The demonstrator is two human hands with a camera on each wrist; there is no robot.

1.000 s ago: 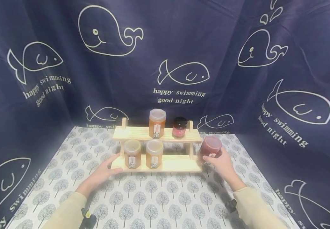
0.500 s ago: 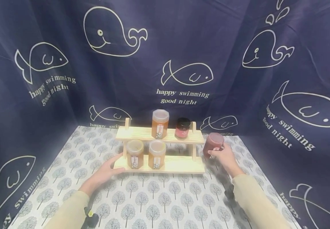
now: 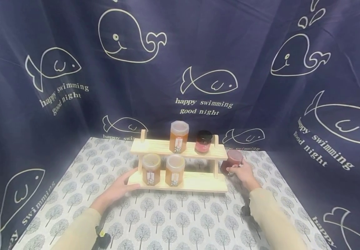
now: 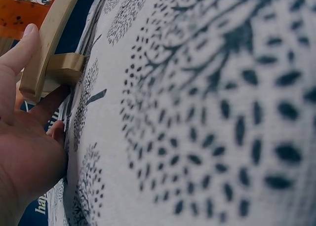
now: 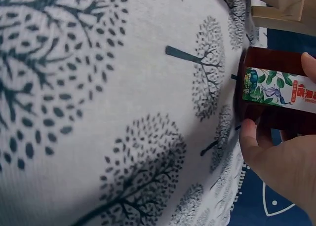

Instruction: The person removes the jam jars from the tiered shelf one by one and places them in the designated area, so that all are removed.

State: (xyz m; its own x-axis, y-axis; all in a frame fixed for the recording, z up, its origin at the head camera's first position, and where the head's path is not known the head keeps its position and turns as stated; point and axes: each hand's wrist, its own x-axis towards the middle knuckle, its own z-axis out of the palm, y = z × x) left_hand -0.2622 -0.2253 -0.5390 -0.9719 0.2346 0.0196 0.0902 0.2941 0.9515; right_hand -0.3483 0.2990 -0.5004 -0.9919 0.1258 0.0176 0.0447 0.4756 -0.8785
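A two-tier wooden rack (image 3: 198, 184) stands on the table. My left hand (image 3: 119, 190) holds the left end of its lower board, thumb (image 4: 22, 48) on top and fingers reaching beneath. Just past the rack's right end, my right hand (image 3: 242, 173) grips a dark red jar (image 5: 276, 60) with a pale lid and a plant-printed label. The jar is upright, its base at or very near the cloth. On the lower board sit two amber jars, the left jar (image 3: 151, 170) and the right jar (image 3: 175, 171). The upper board bears a taller orange jar (image 3: 179, 137) and a small black-lidded pink jar (image 3: 203, 141).
A white tablecloth (image 3: 180, 222) with tree prints covers the table. Dark blue curtains (image 3: 155, 86) with whale and fish drawings hang behind and at both sides. The rack's upright post (image 3: 215, 168) is close to the red jar.
My right hand has carried the red jar from beside the lower board's right end to farther back, by the upper board's end. The whole view has shifted slightly; my left hand stays on the rack.
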